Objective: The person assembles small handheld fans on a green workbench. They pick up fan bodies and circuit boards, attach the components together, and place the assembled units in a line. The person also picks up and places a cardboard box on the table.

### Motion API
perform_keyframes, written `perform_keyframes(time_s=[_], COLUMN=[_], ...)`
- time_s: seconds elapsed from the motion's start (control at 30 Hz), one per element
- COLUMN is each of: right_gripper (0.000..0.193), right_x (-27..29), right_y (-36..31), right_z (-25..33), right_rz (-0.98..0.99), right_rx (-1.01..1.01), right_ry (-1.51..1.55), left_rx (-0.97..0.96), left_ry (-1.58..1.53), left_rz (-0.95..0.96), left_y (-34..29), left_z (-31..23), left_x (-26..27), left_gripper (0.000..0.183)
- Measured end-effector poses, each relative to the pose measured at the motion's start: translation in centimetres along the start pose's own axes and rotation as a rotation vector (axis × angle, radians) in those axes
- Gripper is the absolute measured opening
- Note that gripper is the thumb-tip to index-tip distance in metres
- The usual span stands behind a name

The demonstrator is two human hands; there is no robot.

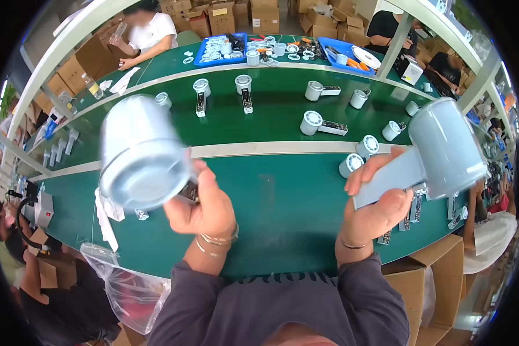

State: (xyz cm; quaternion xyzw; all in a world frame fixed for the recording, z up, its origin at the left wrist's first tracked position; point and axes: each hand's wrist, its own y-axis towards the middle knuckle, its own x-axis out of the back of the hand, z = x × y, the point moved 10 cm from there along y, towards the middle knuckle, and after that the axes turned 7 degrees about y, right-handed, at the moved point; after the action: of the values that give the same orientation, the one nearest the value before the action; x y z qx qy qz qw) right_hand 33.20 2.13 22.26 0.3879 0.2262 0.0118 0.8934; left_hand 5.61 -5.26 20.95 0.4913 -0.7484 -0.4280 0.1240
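Observation:
My left hand (205, 205) grips a white track light (144, 153) by its box-shaped arm, of which a dark circuit strip shows at the fingers. Its big cylindrical head is smeared by motion and tilted, round end toward me. My right hand (375, 205) is closed round the flat rectangular arm of a second track light (448, 147). That one's glossy pale cylinder points up and to the right. Both lights are held above the green bench (282, 230), apart from each other.
Similar lights (311, 122) stand on the green belt beyond a pale rail (271, 149); several more lie by my right hand. Blue trays (222, 51) of parts are farther back. White paper (105, 216) and a plastic bag (127, 282) are left, a cardboard box (444, 277) right. Co-workers sit around.

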Motion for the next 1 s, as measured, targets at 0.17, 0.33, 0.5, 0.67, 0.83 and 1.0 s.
perform_keyframes(time_s=[0.17, 0.33, 0.5, 0.67, 0.83, 1.0], right_gripper=[0.057, 0.063, 0.052, 0.06, 0.034, 0.028], right_x=[0.2, -0.3, -0.6, -0.8, -3.6, 2.2], right_y=[0.9, 0.2, -1.8, -0.4, 0.8, -4.6], right_z=[-1.1, 2.2, 5.1, -0.2, -4.7, -10.1], right_rz=[-0.062, -0.058, 0.047, 0.152, 0.287, 0.481], right_rx=[-0.054, 0.352, 0.768, -0.015, -0.304, -0.68], right_ry=[0.167, -0.038, 0.244, 0.253, -0.146, -0.499], left_rx=[-0.243, -0.158, -0.355, -0.291, -0.035, 0.238], left_ry=[-0.262, -0.148, -0.277, -0.302, 0.203, 0.286], left_rz=[-0.191, -0.005, -0.223, -0.265, 0.315, 0.86], left_y=[-0.3, -0.3, -1.0, -0.6, 0.5, -3.6], left_z=[-2.2, -1.6, -3.6, -3.3, 1.0, 8.2], left_x=[1.9, 0.1, 2.8, 3.8, -2.3, -1.1], left_gripper=[0.039, 0.042, 0.036, 0.034, 0.035, 0.052])
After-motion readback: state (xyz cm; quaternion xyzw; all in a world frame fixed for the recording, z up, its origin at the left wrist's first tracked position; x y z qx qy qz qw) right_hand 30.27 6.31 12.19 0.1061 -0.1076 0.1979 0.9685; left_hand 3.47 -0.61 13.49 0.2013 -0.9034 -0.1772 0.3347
